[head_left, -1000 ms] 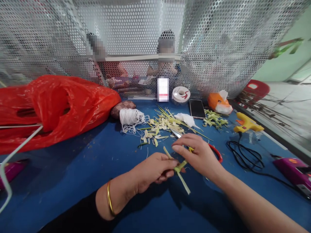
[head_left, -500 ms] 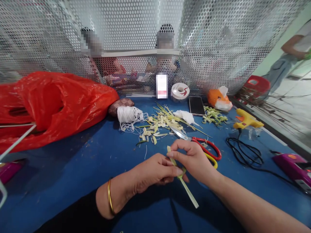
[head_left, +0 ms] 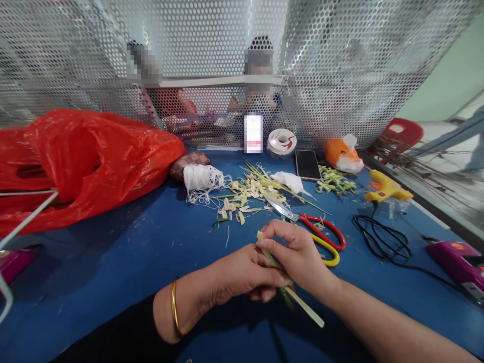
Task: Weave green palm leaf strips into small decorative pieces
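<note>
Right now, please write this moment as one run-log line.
left hand: holds green strip | right hand: pinches its far end | scissors: on blue table, beyond right hand

No readable text, labels, brands or numbers anywhere.

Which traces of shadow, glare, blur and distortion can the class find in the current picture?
Head view: dark shadow on the blue table below the left hand and right hand; head view: glossy highlights on the red plastic bag; head view: the mesh screen looks smeared at upper left, and its panels splay outward, probably wide-angle distortion.
</note>
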Available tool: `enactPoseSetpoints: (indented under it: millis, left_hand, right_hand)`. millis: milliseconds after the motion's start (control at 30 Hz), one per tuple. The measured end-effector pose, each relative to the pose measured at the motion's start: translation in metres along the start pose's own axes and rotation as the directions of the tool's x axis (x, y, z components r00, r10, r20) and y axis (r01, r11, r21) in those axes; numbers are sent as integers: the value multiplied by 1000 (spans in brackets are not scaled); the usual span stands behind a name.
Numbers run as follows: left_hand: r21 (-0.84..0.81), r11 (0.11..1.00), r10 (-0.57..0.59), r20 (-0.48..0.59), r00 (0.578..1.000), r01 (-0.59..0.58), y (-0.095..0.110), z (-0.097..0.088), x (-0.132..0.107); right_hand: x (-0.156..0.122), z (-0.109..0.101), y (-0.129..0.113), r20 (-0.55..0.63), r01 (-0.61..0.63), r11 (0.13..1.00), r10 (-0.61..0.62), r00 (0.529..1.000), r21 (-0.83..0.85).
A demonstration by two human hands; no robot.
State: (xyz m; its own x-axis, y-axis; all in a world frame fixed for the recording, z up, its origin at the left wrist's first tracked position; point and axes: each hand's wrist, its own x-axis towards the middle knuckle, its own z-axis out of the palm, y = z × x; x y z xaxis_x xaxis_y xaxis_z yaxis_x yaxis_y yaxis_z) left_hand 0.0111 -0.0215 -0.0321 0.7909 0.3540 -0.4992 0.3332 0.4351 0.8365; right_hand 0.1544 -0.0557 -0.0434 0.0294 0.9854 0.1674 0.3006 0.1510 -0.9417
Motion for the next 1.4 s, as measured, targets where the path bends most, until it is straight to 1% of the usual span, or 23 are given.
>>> enactPoseSetpoints:
  millis: [67,133,167,233,267,300,333,367,433,467,500,533,600,700,967,1067,1167,1200,1233,1267,1300,1367,1400]
  left_hand:
    - [-34,999,18,-115,993,-22,-1,-3,2]
    - [-154,981,74,-267,961,-118,1,-7,5]
    - [-222,958,102,-332,938,-182,2,-10,5]
    - [-322,896,155,-421,894,-307,7,-16,5]
    - [-350,866,183,-443,878,-357,9,-18,5]
    - [-370,838,211,-457,864,-400,11,-20,4]
    - [-384,814,236,-466,852,-436,13,-21,2]
    - [-390,796,256,-474,842,-462,15,-21,1]
    - [-387,780,277,-491,826,-492,16,-19,0]
    - [-380,780,283,-494,822,-497,15,-17,0]
    - [-369,783,292,-491,820,-500,14,-16,0]
    - [-354,788,306,-484,820,-503,13,-14,1]
    - [-314,800,341,-464,818,-512,11,-12,3]
    - [-273,807,374,-451,810,-524,8,-11,6]
    - [-335,806,317,-454,833,-489,8,-14,4]
    - [-356,796,306,-462,833,-490,9,-13,4]
    - [-362,788,303,-474,827,-497,10,-14,4]
    - [-362,791,299,-473,828,-493,11,-14,3]
    - [-362,795,294,-471,832,-486,11,-15,3]
    - [-363,802,284,-466,838,-474,12,-16,3]
    - [-368,811,269,-455,849,-454,12,-17,2]
    - [-371,836,238,-418,877,-404,12,-17,1]
    - [-364,851,229,-393,891,-379,12,-17,0]
  right_hand:
    - [5,-5,1,-68,-45,998,47,997,32]
    - [10,-12,2,-220,-53,995,70,973,84]
    - [12,-15,3,-313,-37,993,71,947,115]
    - [13,-20,3,-476,4,986,78,876,169]
    - [13,-20,3,-522,13,983,88,849,186]
    - [12,-20,2,-538,10,981,98,837,195]
    - [10,-18,0,-513,-8,980,112,851,200]
    - [8,-15,-2,-446,-40,978,130,886,206]
    - [4,-7,-6,-224,-122,962,178,958,245]
    - [3,-3,-8,-109,-162,947,198,974,277]
    - [1,0,-9,-16,-195,933,209,978,303]
    - [0,3,-9,44,-213,923,211,977,320]
    - [-1,7,-9,66,-220,921,210,975,321]
    - [-2,8,-6,34,-206,932,206,978,298]
    - [-3,4,-7,56,-110,972,101,993,208]
    - [-2,6,-8,73,-75,981,63,995,179]
    - [-4,6,-6,83,-30,995,21,996,100]
    - [-6,5,-5,68,-12,998,8,998,60]
    - [-7,3,-5,27,12,1000,-12,1000,20]
    - [-9,-1,-6,-41,39,999,-40,998,-17]
    - [-9,-5,-7,-141,62,997,-69,988,-51]
    - [-7,-17,-10,-356,76,993,-103,929,-91]
    - [-4,-22,-11,-436,49,995,-84,896,-91]
